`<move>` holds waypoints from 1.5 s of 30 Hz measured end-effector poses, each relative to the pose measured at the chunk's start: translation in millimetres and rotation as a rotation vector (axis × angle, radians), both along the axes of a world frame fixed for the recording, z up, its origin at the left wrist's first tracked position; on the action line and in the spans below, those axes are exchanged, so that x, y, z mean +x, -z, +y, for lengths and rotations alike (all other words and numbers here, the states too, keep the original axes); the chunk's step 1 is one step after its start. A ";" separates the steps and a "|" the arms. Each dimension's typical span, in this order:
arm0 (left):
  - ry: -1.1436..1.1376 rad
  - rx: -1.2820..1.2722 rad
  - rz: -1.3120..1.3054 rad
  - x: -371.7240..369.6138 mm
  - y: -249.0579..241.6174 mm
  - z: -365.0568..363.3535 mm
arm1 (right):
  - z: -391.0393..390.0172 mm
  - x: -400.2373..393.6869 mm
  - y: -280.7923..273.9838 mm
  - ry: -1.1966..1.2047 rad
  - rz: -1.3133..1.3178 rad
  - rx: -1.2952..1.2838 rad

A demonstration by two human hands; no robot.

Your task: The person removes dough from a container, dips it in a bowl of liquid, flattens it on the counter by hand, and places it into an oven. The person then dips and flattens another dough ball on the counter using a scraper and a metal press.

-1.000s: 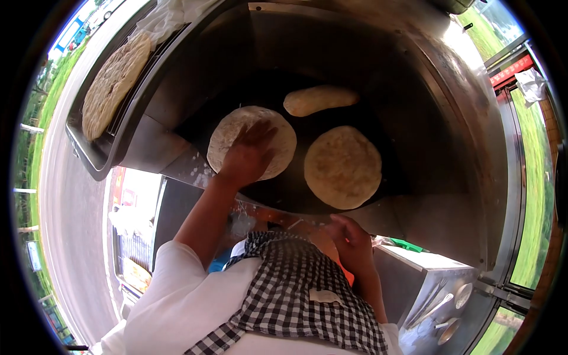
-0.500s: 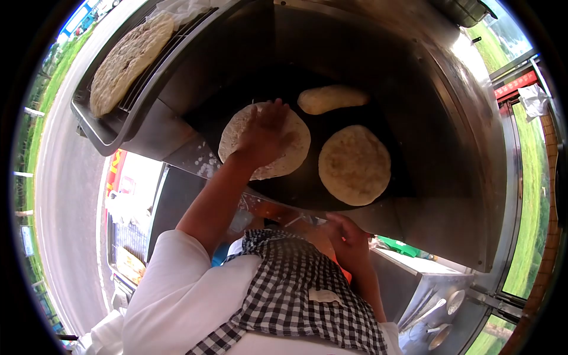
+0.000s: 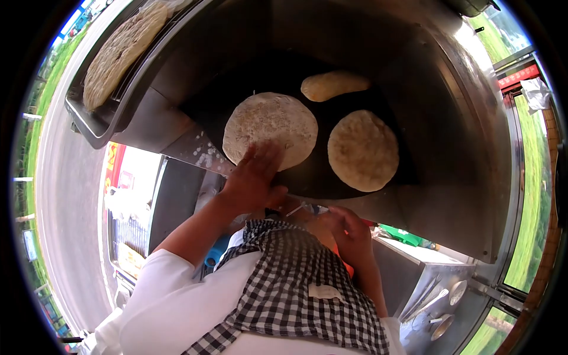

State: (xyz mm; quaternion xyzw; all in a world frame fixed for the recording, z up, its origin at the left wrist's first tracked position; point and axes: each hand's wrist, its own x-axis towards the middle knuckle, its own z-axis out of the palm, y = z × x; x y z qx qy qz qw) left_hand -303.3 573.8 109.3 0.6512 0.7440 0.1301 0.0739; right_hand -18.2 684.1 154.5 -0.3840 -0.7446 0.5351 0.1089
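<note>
A pale, floury round flatbread [image 3: 272, 121] lies on the left of the dark griddle [image 3: 322, 177]. My left hand [image 3: 254, 174] is stretched out over its near edge, fingertips touching the dough, slightly blurred. To the right lies a second round flatbread [image 3: 363, 151], faintly browned. Behind them is a longer, narrow piece of dough [image 3: 334, 86]. My right hand [image 3: 352, 234] hangs in front of the griddle's near rim, loosely bent with fingers apart, and nothing shows in it.
A curved metal wall surrounds the griddle's far side. At upper left, a rack tray [image 3: 121, 109] holds a long baked flatbread [image 3: 121, 53]. A metal cabinet [image 3: 414, 284] with ladles hanging on its side stands at lower right. A green item [image 3: 402, 235] sits behind it.
My left hand has slid back toward me, from the middle of the left flatbread to its near edge. The right hand stays about where it was. The camera view has shifted slightly.
</note>
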 end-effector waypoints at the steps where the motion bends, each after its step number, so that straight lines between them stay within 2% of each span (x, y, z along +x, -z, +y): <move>1: -0.005 0.051 0.010 1.0 1.7 -0.5 | -0.5 -3.1 -1.1 -0.004 0.012 -0.020; 3: -0.011 0.156 0.026 3.6 4.3 -0.6 | -2.4 -9.5 -5.9 -0.007 0.031 -0.058; 6: -0.059 0.139 -0.065 7.4 -7.9 -1.5 | -2.3 -15.9 -10.5 -0.029 0.081 -0.067; 9: 0.041 -0.036 0.002 15.6 0.0 -4.8 | -3.1 -15.3 -5.5 -0.052 0.057 -0.013; 11: 0.041 -0.030 -0.016 27.7 -5.2 -7.5 | -4.9 -14.6 -3.7 -0.058 0.035 -0.019; 18: 0.087 0.144 -0.123 27.1 -20.2 6.0 | -8.3 -17.6 -9.6 -0.067 -0.058 -0.026; 21: 0.133 0.027 -0.146 27.4 -8.0 8.9 | -8.8 -17.1 -10.7 -0.057 -0.035 -0.039; 24: 0.087 0.090 -0.185 13.0 -12.0 9.2 | -11.8 -16.2 -3.6 -0.002 0.023 -0.009; 27: -0.032 0.174 -0.110 -9.3 -3.2 8.2 | -12.1 -12.9 -0.1 -0.006 0.026 -0.002; 30: 0.023 0.184 -0.142 -11.7 -22.5 33.9 | -13.2 -13.6 3.6 -0.015 0.045 0.027; 33: 0.121 0.195 -0.119 -0.5 -22.5 80.0 | -13.0 -21.2 -1.9 -0.031 0.056 -0.083; 36: 0.207 0.216 -0.062 5.3 4.2 113.7 | -12.5 -22.8 -3.2 -0.060 0.031 -0.077; 39: 0.257 0.005 -0.042 2.2 -10.6 113.0 | -13.5 -18.7 -7.1 -0.024 0.020 -0.016; 42: 0.239 -0.077 -0.050 -3.5 -20.6 100.5 | -14.6 -7.1 -4.5 0.031 0.036 0.027; 45: 0.242 0.013 -0.049 -1.6 -11.0 91.8 | -16.3 0.4 8.1 0.072 0.061 -0.056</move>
